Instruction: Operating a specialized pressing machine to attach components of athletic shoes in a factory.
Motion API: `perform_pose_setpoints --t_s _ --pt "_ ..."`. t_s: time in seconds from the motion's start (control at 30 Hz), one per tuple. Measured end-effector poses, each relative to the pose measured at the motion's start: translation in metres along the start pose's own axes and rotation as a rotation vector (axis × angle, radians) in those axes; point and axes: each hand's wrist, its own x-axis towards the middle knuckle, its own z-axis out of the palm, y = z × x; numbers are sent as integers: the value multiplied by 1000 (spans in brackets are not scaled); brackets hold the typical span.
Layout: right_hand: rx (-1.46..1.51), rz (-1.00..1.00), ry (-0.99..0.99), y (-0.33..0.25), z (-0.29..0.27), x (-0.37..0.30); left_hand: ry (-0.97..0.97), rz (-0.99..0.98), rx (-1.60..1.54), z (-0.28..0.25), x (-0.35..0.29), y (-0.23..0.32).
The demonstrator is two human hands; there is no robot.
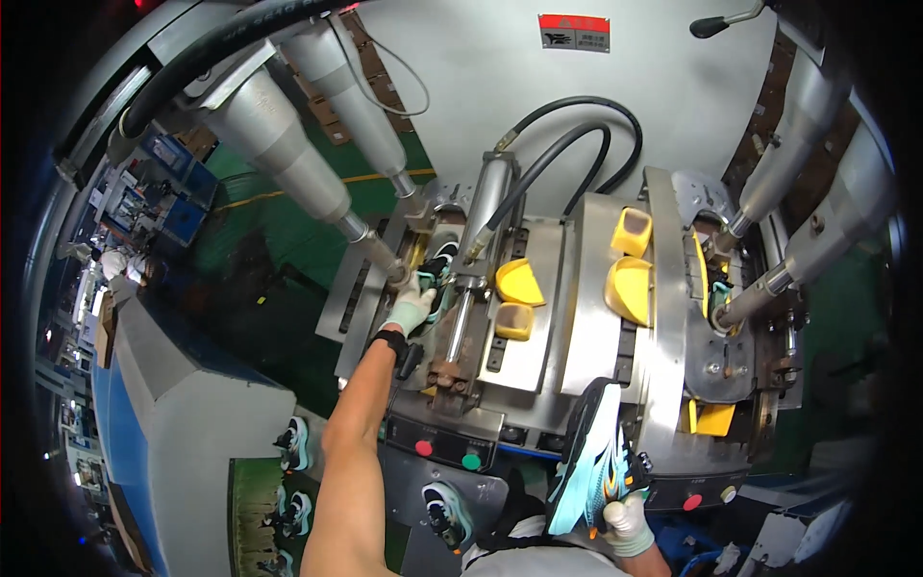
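Observation:
My left hand [411,306], in a pale glove, reaches into the left station of the press. Its fingers close around a black and mint sneaker [440,269] that sits between the steel parts there; some fingertips are hidden. Down by my lap, my right hand [627,524], gloved too, grips a second sneaker [588,476], light blue with a black and white sole and orange accents. That sneaker is tilted, toe pointing up and away. Part of another mint shoe [720,290] shows inside the right station, beneath the slanted rods.
Thick slanted press cylinders [284,144] stand over both stations. Yellow pads [520,282] line the steel plates [596,327]. A red button [423,448] and a green button [471,462] are at the front. Several sneakers [295,444] stand at lower left; one sneaker [447,513] lies near my lap.

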Motion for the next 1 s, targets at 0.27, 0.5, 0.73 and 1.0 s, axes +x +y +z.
perform_pose_setpoints --t_s 0.27,0.5,0.73,1.0 --pt "-92 -10 95 2 25 19 132 -60 -174 -38 11 1" --pt "-209 -28 -50 15 102 68 287 10 -709 -107 -152 24" --pt "-160 285 -128 92 203 289 446 -228 -791 -125 -381 -23" --pt "-1270 9 743 175 169 482 520 -754 -461 -36 -567 -77"
